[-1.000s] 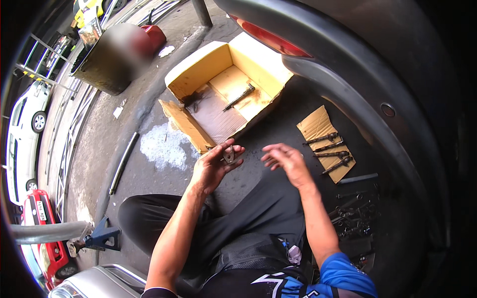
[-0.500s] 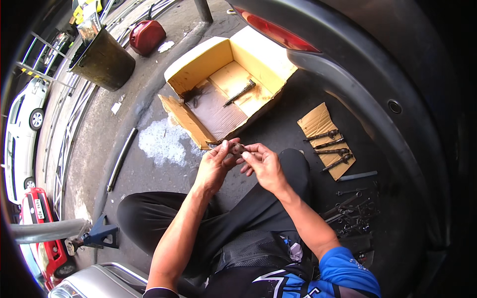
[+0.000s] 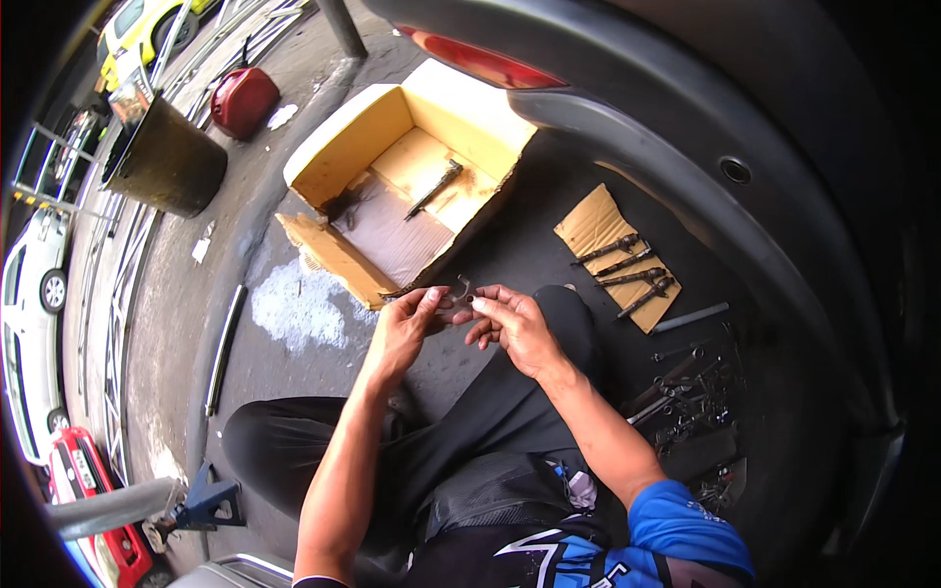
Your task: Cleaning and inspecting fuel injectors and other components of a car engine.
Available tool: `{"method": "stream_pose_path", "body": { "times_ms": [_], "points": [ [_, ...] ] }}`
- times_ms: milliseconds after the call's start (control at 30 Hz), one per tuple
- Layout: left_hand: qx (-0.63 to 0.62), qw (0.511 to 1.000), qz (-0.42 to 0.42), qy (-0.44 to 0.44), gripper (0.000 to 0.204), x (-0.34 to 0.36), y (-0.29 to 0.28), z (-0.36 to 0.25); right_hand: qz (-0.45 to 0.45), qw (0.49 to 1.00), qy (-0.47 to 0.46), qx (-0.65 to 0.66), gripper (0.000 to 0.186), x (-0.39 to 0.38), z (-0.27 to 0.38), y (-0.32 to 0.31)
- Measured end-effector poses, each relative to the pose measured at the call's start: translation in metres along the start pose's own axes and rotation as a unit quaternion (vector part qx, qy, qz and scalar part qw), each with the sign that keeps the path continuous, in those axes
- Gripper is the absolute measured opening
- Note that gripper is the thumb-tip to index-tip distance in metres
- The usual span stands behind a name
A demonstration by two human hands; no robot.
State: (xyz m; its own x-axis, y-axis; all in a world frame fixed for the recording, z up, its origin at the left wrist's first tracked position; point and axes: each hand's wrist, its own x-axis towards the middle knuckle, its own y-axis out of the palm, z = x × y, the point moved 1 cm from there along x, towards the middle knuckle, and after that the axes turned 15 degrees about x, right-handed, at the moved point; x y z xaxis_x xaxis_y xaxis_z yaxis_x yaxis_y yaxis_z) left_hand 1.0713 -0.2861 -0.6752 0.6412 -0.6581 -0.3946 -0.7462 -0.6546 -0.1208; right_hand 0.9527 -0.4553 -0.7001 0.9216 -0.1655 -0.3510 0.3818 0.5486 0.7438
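Observation:
Over my crossed legs, my left hand (image 3: 400, 331) and my right hand (image 3: 520, 333) are close together. Between their fingertips is a small dark metal part (image 3: 464, 292) with a thin, bent upper end. Thumb and fingers of each hand are closed on it; its exact kind is too small to tell. Just beyond them stands an open cardboard box (image 3: 348, 137), its floor stained. A dark, greasy rod-shaped part (image 3: 434, 189) lies inside. To the right, several similar dark rod-shaped parts (image 3: 637, 277) rest side by side on a flat cardboard piece (image 3: 588, 218).
A car bumper (image 3: 627, 118) overhangs the right side. Below it lie a grey tube (image 3: 691, 318) and several wrenches and sockets (image 3: 686, 392). Leftward are a metal bar (image 3: 226, 350), a blue jack stand (image 3: 208, 502), a dark bin (image 3: 172, 162) and a red fuel can (image 3: 244, 102).
The small part now shows more between my fingertips, its bent end pointing up. My hands have shifted slightly down and left in the picture; the whole surroundings have shifted left too.

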Motion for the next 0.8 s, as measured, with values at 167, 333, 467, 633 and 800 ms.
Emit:
{"method": "stream_pose_path", "body": {
  "times_ms": [167,333,467,633,800],
  "points": [
    [0.544,0.823,0.105,0.123,0.053,-0.03,-0.03,-0.072,-0.077,0.986,-0.049,0.139,0.019,-0.002,0.028,-0.05],
    [0.564,0.818,0.095,0.057,0.049,-0.043,-0.076,-0.108,-0.136,0.971,-0.067,0.186,0.015,0.01,0.042,-0.093],
    [0.635,0.772,0.026,0.008,0.052,-0.025,-0.082,-0.067,-0.118,0.968,-0.025,0.219,0.016,0.046,0.017,-0.094],
    [0.606,0.787,0.116,0.01,0.059,-0.021,-0.05,-0.064,-0.111,0.989,0.002,0.102,0.018,0.061,-0.016,-0.1],
    [0.625,0.775,0.082,0.048,0.058,-0.026,-0.04,-0.069,-0.119,0.986,-0.003,0.119,0.018,0.057,-0.013,-0.098]
  ]
}}
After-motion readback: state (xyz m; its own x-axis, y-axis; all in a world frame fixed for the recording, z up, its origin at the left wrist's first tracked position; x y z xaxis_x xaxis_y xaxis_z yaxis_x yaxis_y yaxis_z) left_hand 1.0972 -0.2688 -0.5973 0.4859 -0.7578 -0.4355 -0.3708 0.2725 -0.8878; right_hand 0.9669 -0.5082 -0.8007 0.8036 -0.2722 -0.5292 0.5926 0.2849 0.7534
